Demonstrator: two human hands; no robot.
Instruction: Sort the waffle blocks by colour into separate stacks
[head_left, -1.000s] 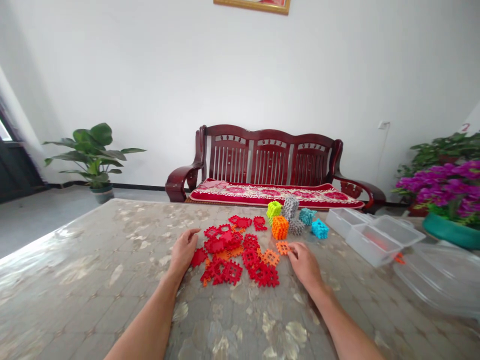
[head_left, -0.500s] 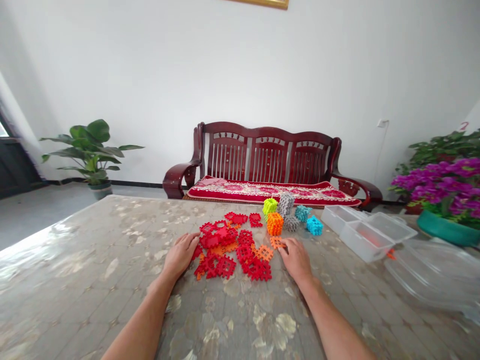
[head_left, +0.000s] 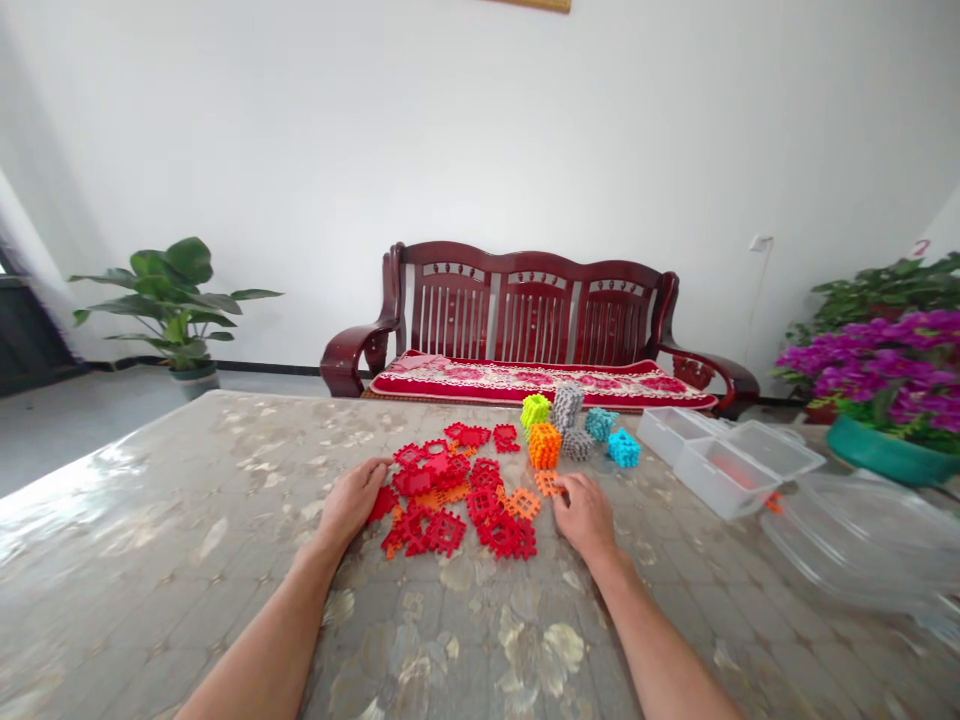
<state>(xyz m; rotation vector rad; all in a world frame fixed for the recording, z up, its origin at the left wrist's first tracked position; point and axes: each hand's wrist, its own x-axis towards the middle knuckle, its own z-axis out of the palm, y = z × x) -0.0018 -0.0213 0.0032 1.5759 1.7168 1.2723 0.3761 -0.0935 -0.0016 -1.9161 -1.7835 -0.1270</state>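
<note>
My left hand (head_left: 357,500) rests at the left edge of a pile of red interlocking plastic pieces (head_left: 431,476), palm down. Its fingers are closed together against a flat red piece (head_left: 382,503); the exact grip is partly hidden. On the right side of the pile, my right hand (head_left: 586,512) pinches the edge of an orange interlocking piece (head_left: 549,484). Another orange piece (head_left: 524,503) lies among the red ones. Just beyond my right hand sit an orange block (head_left: 544,446) and a grey block (head_left: 577,444), both built from such pieces.
Lime (head_left: 535,410), grey, teal (head_left: 601,424) and blue (head_left: 623,448) blocks stand at the far side. To the right are a divided clear box (head_left: 709,480), clear lids (head_left: 855,540) and a flower pot (head_left: 892,450). A wooden bench (head_left: 536,310) stands behind the table.
The whole view has shifted slightly. The red piece by my left hand sits a little farther left from the pile. My right hand stays at the orange piece.
</note>
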